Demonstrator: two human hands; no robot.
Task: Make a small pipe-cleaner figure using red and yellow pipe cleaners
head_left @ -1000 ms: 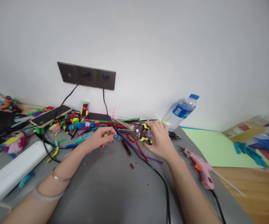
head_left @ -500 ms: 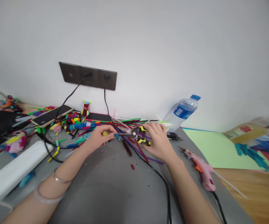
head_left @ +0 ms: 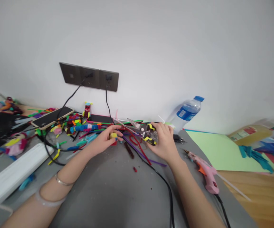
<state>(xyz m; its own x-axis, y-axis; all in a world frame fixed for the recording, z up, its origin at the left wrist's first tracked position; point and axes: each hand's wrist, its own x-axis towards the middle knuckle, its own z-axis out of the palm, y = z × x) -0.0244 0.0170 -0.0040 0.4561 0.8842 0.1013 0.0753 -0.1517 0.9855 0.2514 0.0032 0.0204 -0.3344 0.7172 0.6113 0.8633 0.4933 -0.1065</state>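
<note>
My left hand (head_left: 105, 138) is curled round a small yellow fuzzy piece (head_left: 113, 135), with a bit of red beneath its fingers. What else lies inside those fingers is hidden. My right hand (head_left: 162, 139) grips pliers (head_left: 143, 129) by their black and yellow handles, which are spread apart. The jaws point left, over a heap of pipe cleaners, a short way from my left fingertips. A red pipe cleaner (head_left: 140, 147) and a purple one (head_left: 158, 163) stretch out below the pliers, beside a short dark brown piece (head_left: 129, 150).
A pink glue gun (head_left: 208, 174) lies right, by green paper (head_left: 213, 148). A water bottle (head_left: 186, 114) leans against the wall. Left are a white power strip (head_left: 18, 171), a phone (head_left: 52, 117) and pipe-cleaner figures. A black cable (head_left: 160, 175) crosses the table.
The pliers have moved right and slightly up, away from my left fingertips, where their jaws were at a small blue piece. My left fingers have loosened and spread a little.
</note>
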